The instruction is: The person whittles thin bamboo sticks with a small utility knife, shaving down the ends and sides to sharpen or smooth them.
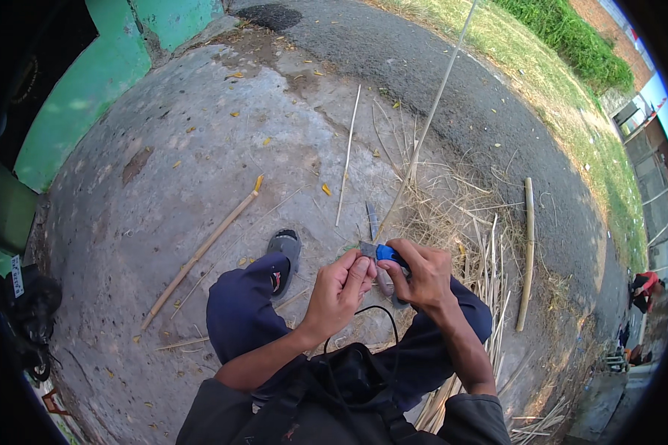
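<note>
My right hand (425,276) is closed around a blue-handled cutter knife (387,254), whose short grey blade points left toward my other hand. Just beside that blade, my left hand (337,293) is pinched, thumb against fingers; what lies between them is too small to make out. A long, thin pale strip (436,100) slants up and away from near the knife; whether either hand grips its lower end, I cannot tell. On the ground beyond my hands lies what looks like another knife blade (372,217).
Pale split strips (491,274) and dry shavings (441,204) lie to the right, beside a thick pole (528,256). At left are a long brown stick (204,252) and my sandalled foot (284,256). A thin white stick (349,156) lies ahead. A person (643,291) is far right.
</note>
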Demonstrator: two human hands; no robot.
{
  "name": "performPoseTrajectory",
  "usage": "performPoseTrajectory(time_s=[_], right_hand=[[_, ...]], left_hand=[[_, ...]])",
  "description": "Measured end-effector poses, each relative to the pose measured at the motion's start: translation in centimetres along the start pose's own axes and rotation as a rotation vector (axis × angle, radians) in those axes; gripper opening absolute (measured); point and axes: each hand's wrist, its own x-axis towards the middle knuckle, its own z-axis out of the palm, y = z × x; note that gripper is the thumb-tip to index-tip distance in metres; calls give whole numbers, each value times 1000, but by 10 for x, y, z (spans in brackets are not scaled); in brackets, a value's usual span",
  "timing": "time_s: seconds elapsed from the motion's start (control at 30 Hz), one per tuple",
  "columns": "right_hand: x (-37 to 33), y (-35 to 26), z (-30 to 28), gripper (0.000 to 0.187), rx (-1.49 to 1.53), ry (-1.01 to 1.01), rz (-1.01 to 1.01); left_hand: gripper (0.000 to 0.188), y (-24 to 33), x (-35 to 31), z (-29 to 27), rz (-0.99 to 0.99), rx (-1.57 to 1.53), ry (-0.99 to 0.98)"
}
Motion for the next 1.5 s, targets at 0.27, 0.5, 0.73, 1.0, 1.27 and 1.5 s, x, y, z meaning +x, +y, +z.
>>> performPoseTrajectory(time_s=[0.27,0.5,0.73,1.0,1.27,1.5], right_hand=[[7,-4,1,27,-47,76,-8],[36,52,-60,36,-51,414,437],[8,13,-25,25,189,162,223],[-1,7,0,27,133,-54,-22],[1,2,-4,25,97,-61,-65],[-3,4,-1,26,-14,-23,-87]], left_hand=[[25,7,0,0,-11,1,24],[25,-9,-20,9,17,96,-106],[29,10,-5,-4,-164,-80,-62],[26,18,-2,-8,-228,-279,-130],[24,6,-5,-4,-45,63,-11],[24,3,-5,3,190,384,118]])
